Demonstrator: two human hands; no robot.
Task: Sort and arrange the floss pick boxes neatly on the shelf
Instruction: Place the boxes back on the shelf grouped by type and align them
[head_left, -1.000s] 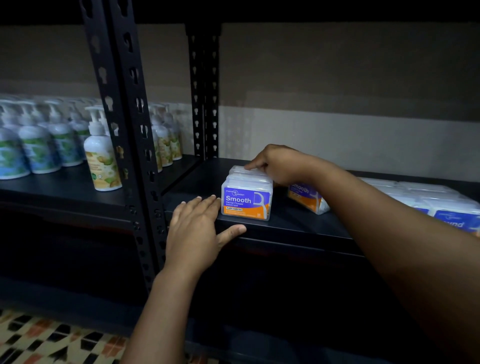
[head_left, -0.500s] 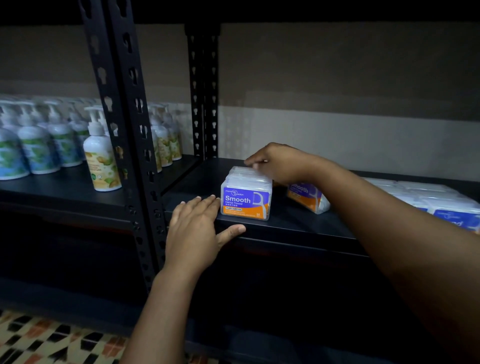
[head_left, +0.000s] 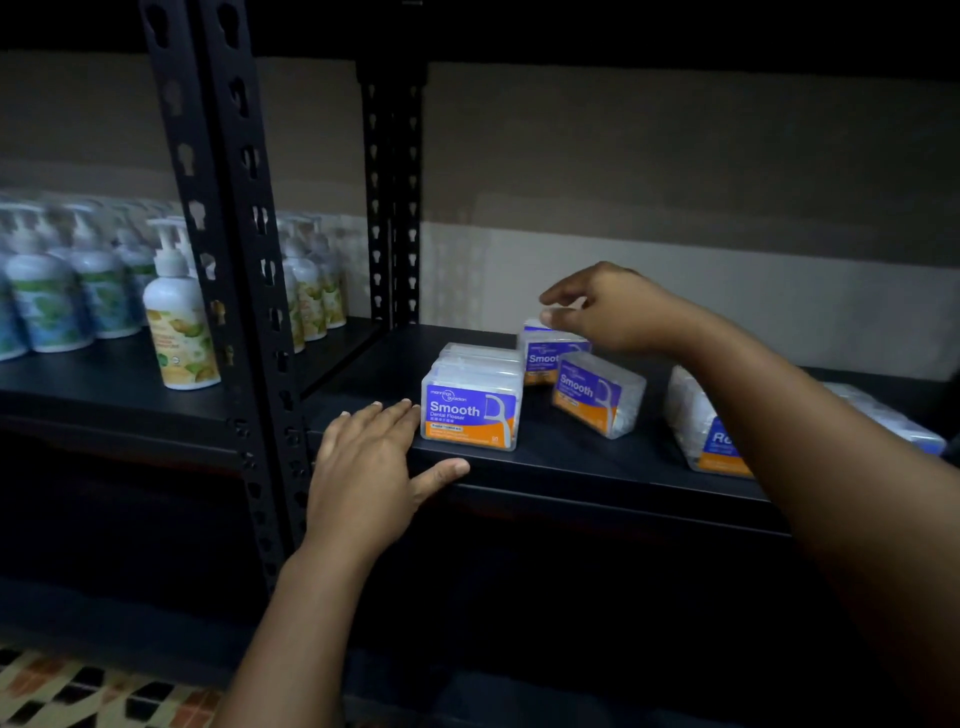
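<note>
Where legible, floss pick boxes (head_left: 471, 410) read "Smooth Dental Flosser".

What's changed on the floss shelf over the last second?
The right hand left the front Smooth box, moved back and to the right, and now touches the top of a rear Smooth box; whether it grips it is unclear. The left hand stayed flat on the shelf edge, and the front box stayed put.

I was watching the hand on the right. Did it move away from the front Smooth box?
Yes. The right hand has left the front Smooth box and gone right and further back on the shelf, now holding a rear Smooth box.
</note>
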